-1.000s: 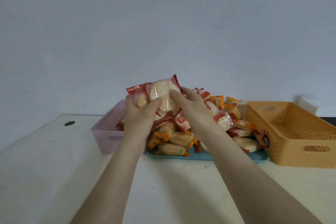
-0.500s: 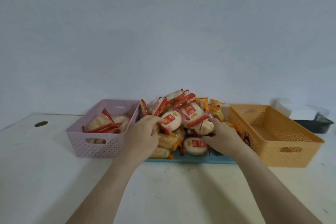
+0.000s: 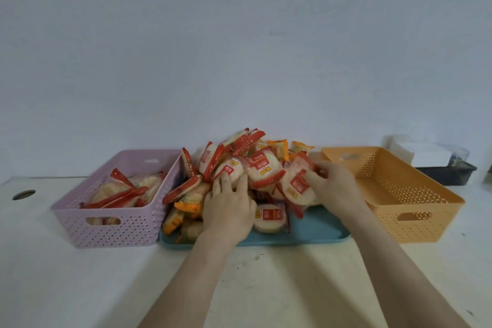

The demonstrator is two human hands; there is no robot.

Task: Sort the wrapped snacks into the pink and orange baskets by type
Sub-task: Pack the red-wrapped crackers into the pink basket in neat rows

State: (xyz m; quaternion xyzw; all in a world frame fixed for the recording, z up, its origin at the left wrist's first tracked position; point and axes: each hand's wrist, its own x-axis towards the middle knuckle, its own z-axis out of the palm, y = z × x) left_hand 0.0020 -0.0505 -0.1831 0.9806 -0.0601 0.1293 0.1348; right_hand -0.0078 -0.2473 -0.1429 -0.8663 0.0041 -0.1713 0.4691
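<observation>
One blue tray [image 3: 316,229] has two baskets beside it: one pink basket [image 3: 117,224] to its left, one orange basket [image 3: 415,210] to its right. On the tray sits one heap of wrapped snacks [image 3: 255,168], too tangled for an exact count: roughly ten red-wrapped round snacks [image 3: 269,217] show, and at least four orange-wrapped snacks [image 3: 186,206]. The pink basket holds at least three more red-wrapped ones. Two grips are over the tray, the left grip [image 3: 229,210] and the right grip [image 3: 335,186], each on one red-wrapped snack. Far left of the tray the desk [image 3: 80,287] has one hole [image 3: 23,194]; far right stands one dark container [image 3: 447,174]

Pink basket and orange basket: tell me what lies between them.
A blue tray heaped with wrapped snacks, left hand and right hand on the pile, seen in head view.
</observation>
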